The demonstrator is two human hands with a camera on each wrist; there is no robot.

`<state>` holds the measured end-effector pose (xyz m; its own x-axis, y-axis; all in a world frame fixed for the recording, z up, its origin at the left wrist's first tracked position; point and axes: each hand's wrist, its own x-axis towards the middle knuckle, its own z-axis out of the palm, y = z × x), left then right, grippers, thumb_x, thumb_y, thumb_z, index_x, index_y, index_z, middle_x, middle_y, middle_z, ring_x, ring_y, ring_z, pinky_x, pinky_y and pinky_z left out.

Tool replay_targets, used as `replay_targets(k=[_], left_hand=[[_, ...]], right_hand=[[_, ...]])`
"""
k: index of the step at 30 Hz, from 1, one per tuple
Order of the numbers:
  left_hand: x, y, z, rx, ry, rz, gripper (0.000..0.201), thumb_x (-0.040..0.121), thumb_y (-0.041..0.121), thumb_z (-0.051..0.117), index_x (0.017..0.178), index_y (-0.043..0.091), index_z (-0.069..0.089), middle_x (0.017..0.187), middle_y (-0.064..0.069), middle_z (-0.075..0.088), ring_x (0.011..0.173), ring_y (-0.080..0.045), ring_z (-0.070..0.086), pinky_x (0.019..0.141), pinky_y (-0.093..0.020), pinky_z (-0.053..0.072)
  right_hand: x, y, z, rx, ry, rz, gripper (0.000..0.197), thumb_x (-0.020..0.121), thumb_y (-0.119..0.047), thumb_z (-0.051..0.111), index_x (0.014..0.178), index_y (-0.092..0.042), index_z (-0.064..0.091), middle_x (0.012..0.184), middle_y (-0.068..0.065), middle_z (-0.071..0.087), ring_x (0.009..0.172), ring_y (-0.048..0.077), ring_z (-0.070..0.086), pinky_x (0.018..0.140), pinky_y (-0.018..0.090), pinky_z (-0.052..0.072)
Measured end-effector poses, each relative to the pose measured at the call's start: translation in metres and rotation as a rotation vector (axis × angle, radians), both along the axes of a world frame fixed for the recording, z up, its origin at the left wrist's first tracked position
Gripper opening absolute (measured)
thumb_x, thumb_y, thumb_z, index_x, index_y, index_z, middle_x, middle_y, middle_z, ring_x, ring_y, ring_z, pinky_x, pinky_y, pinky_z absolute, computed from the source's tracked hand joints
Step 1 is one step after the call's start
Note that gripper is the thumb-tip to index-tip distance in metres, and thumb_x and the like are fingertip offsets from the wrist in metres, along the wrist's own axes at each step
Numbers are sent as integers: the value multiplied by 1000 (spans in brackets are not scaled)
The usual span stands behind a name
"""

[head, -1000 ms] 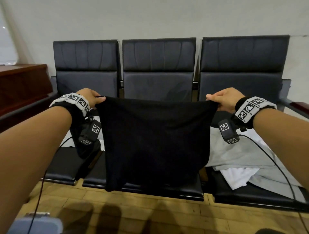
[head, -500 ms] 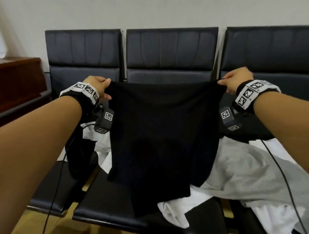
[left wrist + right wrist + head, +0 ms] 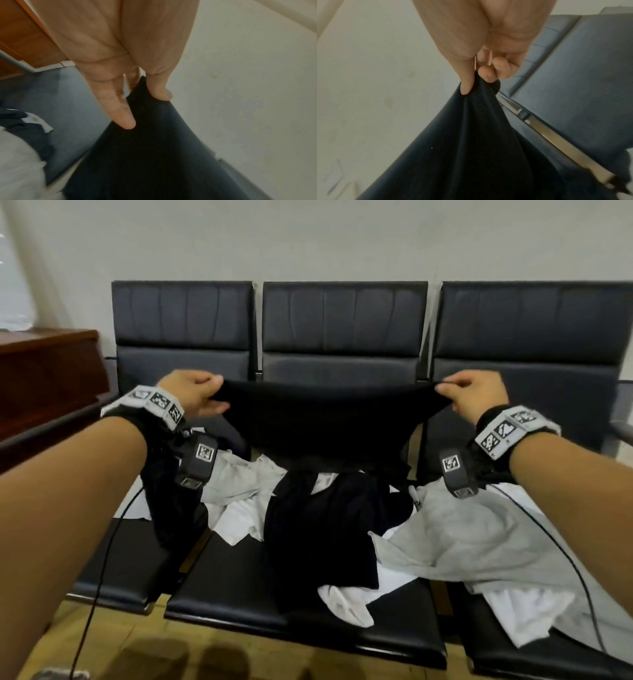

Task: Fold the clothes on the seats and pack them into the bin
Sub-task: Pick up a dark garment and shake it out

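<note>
Left hand (image 3: 191,395) and right hand (image 3: 476,397) pinch soft black cotton garment (image 3: 329,426) taut over black padded seats (image 3: 301,594) | limp, light; corners grip best

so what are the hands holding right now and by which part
Both hold one black garment, stretched between them by its upper edge: the left hand pinches the left corner, the right hand the right corner.
</note>
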<state>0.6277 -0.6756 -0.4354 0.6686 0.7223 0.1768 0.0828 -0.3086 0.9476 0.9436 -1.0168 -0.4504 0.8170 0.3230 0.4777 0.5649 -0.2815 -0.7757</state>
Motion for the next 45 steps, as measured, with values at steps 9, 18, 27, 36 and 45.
replay_targets(k=[9, 18, 27, 36, 45], left_hand=[[-71, -26, -131, 411, 853, -123, 21, 91, 32, 62, 79, 16, 70, 79, -3, 63, 80, -14, 55, 82, -28, 43], [-81, -60, -169, 380, 1213, -272, 23, 90, 39, 61, 105, 24, 71, 69, 12, 66, 76, -15, 62, 70, -17, 48], [-35, -31, -181, 219, 904, -172, 16, 88, 23, 66, 90, 8, 70, 74, -3, 64, 67, -17, 57, 56, -22, 43], [71, 36, -182, 186, 756, 94, 26, 88, 30, 64, 98, 7, 70, 103, -12, 69, 105, -28, 62, 94, -38, 51], [131, 84, -231, 61, 754, 215, 41, 84, 35, 70, 106, 1, 59, 98, -15, 63, 75, -27, 62, 57, -27, 54]], right_hand=[[-65, -68, -123, -467, 300, 187, 13, 80, 0, 76, 71, -6, 69, 35, -13, 51, 30, -1, 44, 36, 9, 33], [-90, -65, -154, -1055, 260, 428, 17, 74, -12, 83, 66, -22, 71, 64, -9, 66, 63, 3, 57, 58, 9, 42], [-60, -12, -154, -959, 266, 266, 31, 85, -37, 72, 72, -9, 70, 67, 7, 66, 62, 19, 61, 58, 30, 51], [22, 85, -158, -655, 392, 124, 43, 88, -31, 70, 107, 8, 66, 103, 26, 69, 96, 37, 68, 87, 46, 57], [71, 139, -208, -551, 563, 73, 74, 84, -33, 75, 140, 0, 41, 111, 16, 60, 97, 33, 64, 75, 40, 56]])
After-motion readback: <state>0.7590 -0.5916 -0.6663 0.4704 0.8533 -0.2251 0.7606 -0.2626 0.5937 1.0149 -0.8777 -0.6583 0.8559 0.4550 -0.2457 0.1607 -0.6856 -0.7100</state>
